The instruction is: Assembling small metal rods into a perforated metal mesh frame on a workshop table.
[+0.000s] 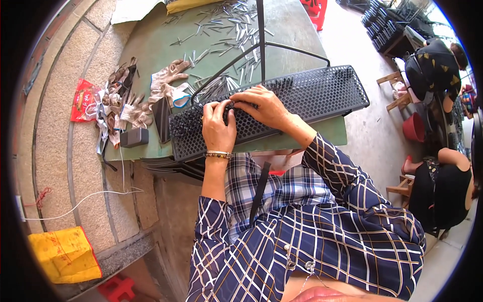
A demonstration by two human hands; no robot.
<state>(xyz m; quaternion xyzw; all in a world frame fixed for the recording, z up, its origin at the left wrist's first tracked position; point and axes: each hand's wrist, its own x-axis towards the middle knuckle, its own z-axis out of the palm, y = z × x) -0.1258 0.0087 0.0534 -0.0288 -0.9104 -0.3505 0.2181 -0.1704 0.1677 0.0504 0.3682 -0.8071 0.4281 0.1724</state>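
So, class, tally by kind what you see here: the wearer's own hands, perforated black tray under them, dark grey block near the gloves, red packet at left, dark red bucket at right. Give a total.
Left hand and right hand: 2
Perforated black tray: 1
Dark grey block: 1
Red packet: 1
Dark red bucket: 1
Total: 6

Perf. tray point(307, 90): matt, metal or plastic, can't tell which. Loose rods point(216, 21): shiny metal. Counter point(297, 27): smooth, slight sheen. Work gloves point(169, 74): knit cloth, matt. Red packet point(82, 103): glossy plastic. Blocks point(83, 146): v. rough, stone-like surf. Shirt point(322, 236): woven cloth. Stool point(401, 188): wood.
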